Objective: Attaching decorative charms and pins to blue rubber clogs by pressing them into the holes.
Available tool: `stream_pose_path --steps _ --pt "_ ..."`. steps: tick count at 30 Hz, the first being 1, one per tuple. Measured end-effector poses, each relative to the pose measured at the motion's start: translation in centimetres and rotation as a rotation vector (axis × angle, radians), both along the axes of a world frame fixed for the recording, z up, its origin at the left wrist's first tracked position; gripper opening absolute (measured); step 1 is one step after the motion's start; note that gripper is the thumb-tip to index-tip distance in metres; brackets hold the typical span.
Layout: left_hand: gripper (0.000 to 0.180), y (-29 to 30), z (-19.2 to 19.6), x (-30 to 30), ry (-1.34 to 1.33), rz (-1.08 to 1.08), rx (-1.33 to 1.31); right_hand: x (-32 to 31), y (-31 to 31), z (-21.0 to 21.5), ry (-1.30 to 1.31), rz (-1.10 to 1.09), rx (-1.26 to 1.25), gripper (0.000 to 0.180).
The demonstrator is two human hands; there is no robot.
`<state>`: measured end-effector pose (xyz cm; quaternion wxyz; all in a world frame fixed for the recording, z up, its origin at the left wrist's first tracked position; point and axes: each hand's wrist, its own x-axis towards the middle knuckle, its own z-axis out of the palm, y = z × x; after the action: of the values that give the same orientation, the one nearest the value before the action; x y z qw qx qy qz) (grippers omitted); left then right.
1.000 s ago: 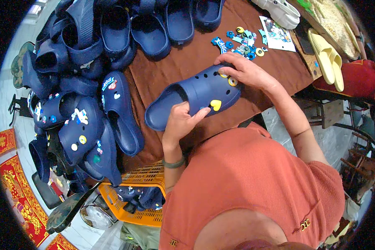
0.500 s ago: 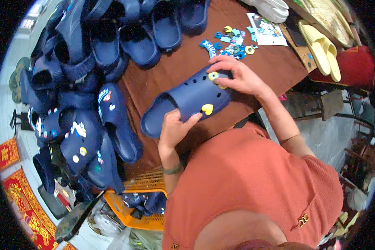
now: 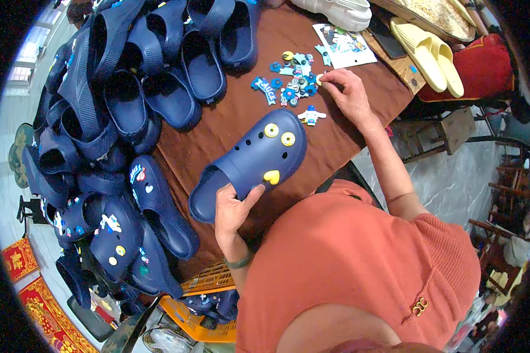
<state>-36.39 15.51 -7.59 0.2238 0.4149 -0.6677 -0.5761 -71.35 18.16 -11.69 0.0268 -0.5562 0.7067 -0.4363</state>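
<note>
One navy-blue foam clog (image 3: 250, 165) with three yellow round and heart-shaped charms lies mid-table on the brown cloth (image 3: 229, 117), the left hand (image 3: 232, 209) clamped on its side; the right hand (image 3: 344, 88) pinches (fingertips together) into the small colourful charm pile (image 3: 291, 79) near the far edge.

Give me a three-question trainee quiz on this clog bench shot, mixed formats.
1. True or false: the left hand steadies the navy clog at its heel end.
2. Multiple choice: the right hand reaches into A) the orange crate, B) the pile of small charms, C) the yellow sandals.
3. Fill in: the clog lying on the brown cloth carries ___ yellow charms.

Key: 1 true; 2 B; 3 three.
</note>
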Motion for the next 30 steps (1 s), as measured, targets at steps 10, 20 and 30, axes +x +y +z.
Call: stream_pose_path --steps 10,20,30 --pt "0.025 0.0 0.7 -0.3 -0.042 -0.013 -0.103 1.5 -0.5 -1.1 0.206 0.105 -0.016 0.021" --pt "0.032 -0.3 -0.7 0.0 0.028 -0.002 -0.241 5.7 0.0 2.3 -0.552 0.244 0.003 0.016" --pt "0.027 -0.3 -0.6 0.7 -0.147 -0.081 -0.24 11.2 -3.5 5.0 0.079 0.647 -0.117 0.018"
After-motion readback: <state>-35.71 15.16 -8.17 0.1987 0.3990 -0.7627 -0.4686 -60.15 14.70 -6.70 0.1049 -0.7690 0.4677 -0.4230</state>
